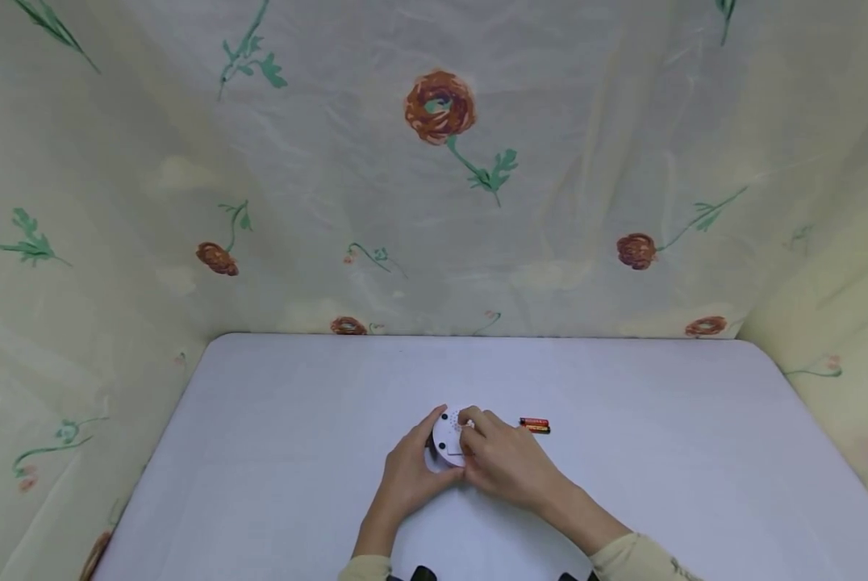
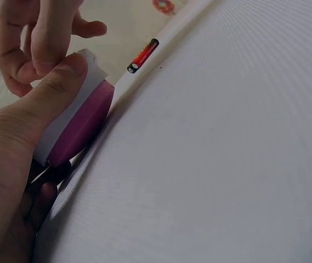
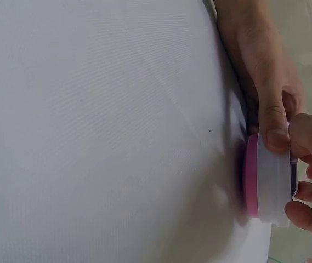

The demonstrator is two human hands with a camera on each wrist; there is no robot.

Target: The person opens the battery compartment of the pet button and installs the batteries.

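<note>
A round white device (image 1: 451, 445) with a pink underside (image 3: 251, 175) stands on the table, its white face up. Small holes, black dots and a rectangular panel outline mark that face. My left hand (image 1: 411, 468) grips the rim from the left, with the thumb along the near side. My right hand (image 1: 505, 457) is over the right part of the device, with curled fingers at its face. In the right wrist view a dark strip shows between these fingers and the white body; what it is stays unclear. Two red-and-black batteries (image 1: 535, 425) lie beyond the right hand.
A white cloth covers the table (image 1: 274, 452). Flower-printed curtains (image 1: 550, 161) hang behind the table and along both sides. Both forearms come in from the near edge in light sleeves (image 1: 637, 558).
</note>
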